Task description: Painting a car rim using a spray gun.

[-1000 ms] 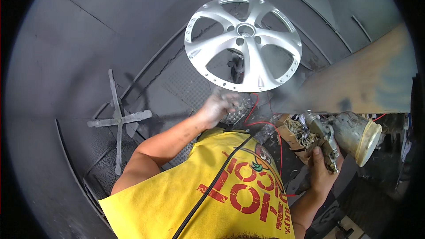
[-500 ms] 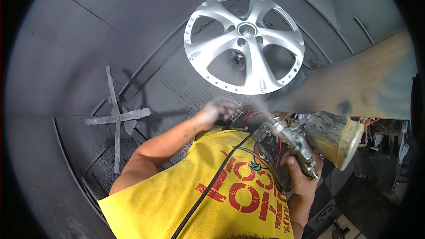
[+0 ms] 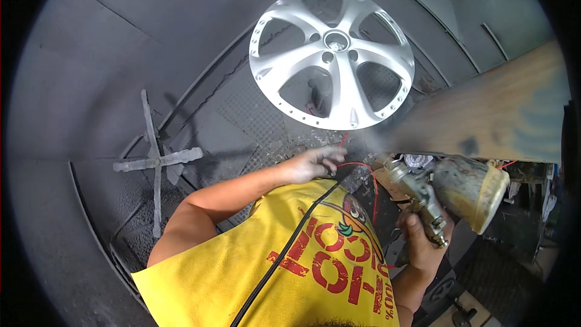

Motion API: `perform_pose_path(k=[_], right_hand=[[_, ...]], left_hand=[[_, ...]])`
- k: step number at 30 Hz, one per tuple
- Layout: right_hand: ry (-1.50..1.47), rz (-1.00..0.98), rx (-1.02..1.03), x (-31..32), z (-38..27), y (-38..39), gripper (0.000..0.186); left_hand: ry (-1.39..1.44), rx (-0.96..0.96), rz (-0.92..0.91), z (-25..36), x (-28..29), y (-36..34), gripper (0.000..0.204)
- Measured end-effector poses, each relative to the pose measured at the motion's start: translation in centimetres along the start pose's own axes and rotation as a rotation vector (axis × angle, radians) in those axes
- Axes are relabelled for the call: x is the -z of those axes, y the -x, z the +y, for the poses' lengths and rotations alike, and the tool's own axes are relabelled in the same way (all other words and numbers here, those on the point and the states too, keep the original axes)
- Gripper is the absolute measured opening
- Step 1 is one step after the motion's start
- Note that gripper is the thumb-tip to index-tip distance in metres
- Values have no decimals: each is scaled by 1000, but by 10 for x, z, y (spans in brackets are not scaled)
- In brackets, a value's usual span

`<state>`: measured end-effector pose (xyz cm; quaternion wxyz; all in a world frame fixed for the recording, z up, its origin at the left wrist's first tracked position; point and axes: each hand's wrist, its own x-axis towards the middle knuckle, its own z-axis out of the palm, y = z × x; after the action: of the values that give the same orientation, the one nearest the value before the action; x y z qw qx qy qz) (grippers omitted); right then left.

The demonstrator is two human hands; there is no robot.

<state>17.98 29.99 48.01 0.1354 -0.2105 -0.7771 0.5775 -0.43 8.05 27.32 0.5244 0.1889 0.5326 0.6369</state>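
Observation:
A silver wheel rim (image 3: 343,94) with broad spokes is held up in front of me; what carries it is largely hidden. In my right hand (image 3: 423,239) is a metal spray gun (image 3: 420,197) with a paint-stained cup (image 3: 469,191) on its right side. Its nozzle points up and left towards the rim's lower right edge, without touching it, and a faint mist hangs between. My left hand (image 3: 315,165) is below the rim, close to my chest, its fingers curled in. Whether it holds anything is hidden.
A cross-shaped, paint-crusted stand (image 3: 158,160) is at the left by the grey wall. A wooden board (image 3: 484,115) juts in from the right, above cluttered shelves. A thin red hose (image 3: 375,188) runs near the gun, and a black cord (image 3: 284,254) crosses my yellow shirt.
The spray gun has shifted right and slightly down. My left hand, blurred before, has moved right and down. The rim appears almost unchanged.

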Motion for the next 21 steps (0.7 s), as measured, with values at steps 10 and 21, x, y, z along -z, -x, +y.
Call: perform_pose_path(k=[10, 21], right_hand=[[-4, 132, -120, 0, -27, -15, 54], [-2, -182, -376, 20, -6, -19, 47]], left_hand=[[-76, 50, -117, -25, 4, -3, 42], [-87, 119, -3, -32, 16, 16, 31]])
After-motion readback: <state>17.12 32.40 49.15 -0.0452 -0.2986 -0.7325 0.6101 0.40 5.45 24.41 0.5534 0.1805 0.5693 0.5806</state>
